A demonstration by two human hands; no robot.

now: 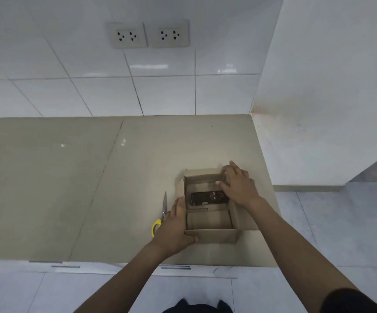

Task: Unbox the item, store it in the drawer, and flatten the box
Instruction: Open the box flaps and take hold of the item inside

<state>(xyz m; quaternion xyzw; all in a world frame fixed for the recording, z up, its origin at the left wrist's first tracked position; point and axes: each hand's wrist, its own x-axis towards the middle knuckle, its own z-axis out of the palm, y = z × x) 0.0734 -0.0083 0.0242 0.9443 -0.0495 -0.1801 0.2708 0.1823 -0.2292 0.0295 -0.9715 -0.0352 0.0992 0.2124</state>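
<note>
The cardboard box stands open on the beige surface, close to its right edge, flaps folded outward. Inside, against the far half of the box floor, lies the item, a small dark carton with pale lettering; the print is too blurred for me to read with any certainty. My left hand wraps the box's near-left corner, fingers closed around the wall there. My right hand rests on the box's far-right rim, fingers bent over the edge and the flap, the thumb reaching inward above the item; this grip is loose, not closed on the item. Just left of the box, yellow-handled scissors lie shut, partly under my left hand. Beyond the box, a white tiled wall carries two double sockets. Grey floor tiles show to the box's right.
</note>
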